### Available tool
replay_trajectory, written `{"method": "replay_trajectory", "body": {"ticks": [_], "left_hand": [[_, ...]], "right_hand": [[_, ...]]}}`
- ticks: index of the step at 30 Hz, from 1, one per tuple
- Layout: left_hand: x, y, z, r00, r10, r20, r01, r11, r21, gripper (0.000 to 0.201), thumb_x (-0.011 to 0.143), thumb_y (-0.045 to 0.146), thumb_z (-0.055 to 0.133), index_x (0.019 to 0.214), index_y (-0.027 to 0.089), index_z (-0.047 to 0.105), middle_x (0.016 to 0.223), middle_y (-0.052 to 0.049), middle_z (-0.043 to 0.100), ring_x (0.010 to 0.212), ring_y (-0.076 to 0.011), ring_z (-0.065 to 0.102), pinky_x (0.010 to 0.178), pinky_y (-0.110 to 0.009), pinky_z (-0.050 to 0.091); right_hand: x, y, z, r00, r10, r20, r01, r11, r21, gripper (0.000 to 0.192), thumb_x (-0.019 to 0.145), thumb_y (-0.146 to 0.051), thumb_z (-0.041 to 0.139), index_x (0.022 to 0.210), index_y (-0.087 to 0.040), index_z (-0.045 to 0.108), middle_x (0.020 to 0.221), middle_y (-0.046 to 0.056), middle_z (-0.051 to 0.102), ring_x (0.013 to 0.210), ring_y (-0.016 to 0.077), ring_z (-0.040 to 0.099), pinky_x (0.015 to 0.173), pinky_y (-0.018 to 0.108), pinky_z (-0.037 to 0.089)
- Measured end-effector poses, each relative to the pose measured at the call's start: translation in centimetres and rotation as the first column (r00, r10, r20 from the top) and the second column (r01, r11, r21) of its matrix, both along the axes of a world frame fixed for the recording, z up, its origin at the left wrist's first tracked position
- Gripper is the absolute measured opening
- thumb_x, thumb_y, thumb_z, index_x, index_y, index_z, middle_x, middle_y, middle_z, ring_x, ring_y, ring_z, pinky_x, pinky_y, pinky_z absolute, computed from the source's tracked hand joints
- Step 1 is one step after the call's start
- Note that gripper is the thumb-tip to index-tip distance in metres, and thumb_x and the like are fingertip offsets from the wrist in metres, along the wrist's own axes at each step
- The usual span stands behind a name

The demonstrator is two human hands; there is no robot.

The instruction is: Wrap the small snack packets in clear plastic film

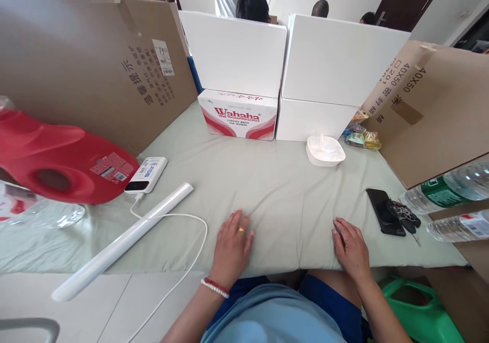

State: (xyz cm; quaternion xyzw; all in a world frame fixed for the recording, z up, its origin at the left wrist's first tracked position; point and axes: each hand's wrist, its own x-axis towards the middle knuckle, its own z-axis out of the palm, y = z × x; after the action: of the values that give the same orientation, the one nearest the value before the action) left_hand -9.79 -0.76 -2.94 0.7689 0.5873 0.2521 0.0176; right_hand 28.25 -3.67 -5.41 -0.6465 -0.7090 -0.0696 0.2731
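My left hand (232, 244) lies palm down on the pale green cloth (267, 185), fingers stretched out and nothing in it. A ring and a beaded bracelet (216, 287) show on that arm. My right hand (351, 246) rests on the cloth near the front edge, its fingers loosely extended and holding nothing. To the left, a white power bank (147, 175) has a white cable (202, 223) running from it. A long white tube-shaped bar (126, 241) lies under the cable. Right of my right hand are a black phone (384, 210) and a bunch of keys (407, 216).
A white tissue holder (324, 154) and a Wahaha water box (239, 116) stand at the back. Snack packets (362, 138) lie beside a cardboard panel (431, 104). A red jug (64, 160) is at left, plastic bottles (451, 193) at right. People's heads show beyond white panels (340, 58).
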Motion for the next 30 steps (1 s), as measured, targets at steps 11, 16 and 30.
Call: {"method": "replay_trajectory", "body": {"ticks": [11, 16, 30], "left_hand": [[-10.3, 2.7, -0.3, 0.878, 0.473, -0.076, -0.479, 0.872, -0.096, 0.068, 0.1, 0.053, 0.033, 0.132, 0.0, 0.059, 0.146, -0.031, 0.053, 0.138, -0.0436, 0.051, 0.115, -0.059, 0.044], [-3.5, 5.3, 0.1, 0.946, 0.302, 0.119, -0.303, 0.953, -0.007, 0.044, 0.1, 0.038, 0.041, 0.122, 0.008, 0.065, 0.141, -0.024, 0.058, 0.135, -0.0361, 0.054, 0.117, -0.054, 0.045], [10.4, 15.3, 0.7, 0.98, -0.074, 0.186, 0.116, 0.966, -0.23, 0.043, 0.094, 0.023, 0.053, 0.135, 0.013, 0.062, 0.157, -0.018, 0.051, 0.15, -0.0322, 0.041, 0.128, -0.053, 0.026]], "right_hand": [[-0.1, -0.1, 0.4, 1.0, 0.008, 0.011, -0.008, 1.0, -0.001, 0.035, 0.105, -0.035, 0.049, 0.128, -0.017, 0.068, 0.129, 0.014, 0.07, 0.116, 0.0301, 0.062, 0.099, 0.052, 0.055], [-0.4, 0.0, 0.6, 1.0, -0.001, 0.006, 0.001, 1.0, -0.015, 0.036, 0.105, -0.036, 0.048, 0.128, -0.018, 0.068, 0.129, 0.014, 0.07, 0.115, 0.0307, 0.062, 0.099, 0.053, 0.055], [-0.6, -0.2, 0.9, 1.0, -0.004, 0.007, 0.004, 1.0, -0.024, 0.035, 0.104, -0.031, 0.049, 0.132, -0.018, 0.066, 0.13, 0.014, 0.07, 0.118, 0.0289, 0.064, 0.103, 0.052, 0.051]]}}
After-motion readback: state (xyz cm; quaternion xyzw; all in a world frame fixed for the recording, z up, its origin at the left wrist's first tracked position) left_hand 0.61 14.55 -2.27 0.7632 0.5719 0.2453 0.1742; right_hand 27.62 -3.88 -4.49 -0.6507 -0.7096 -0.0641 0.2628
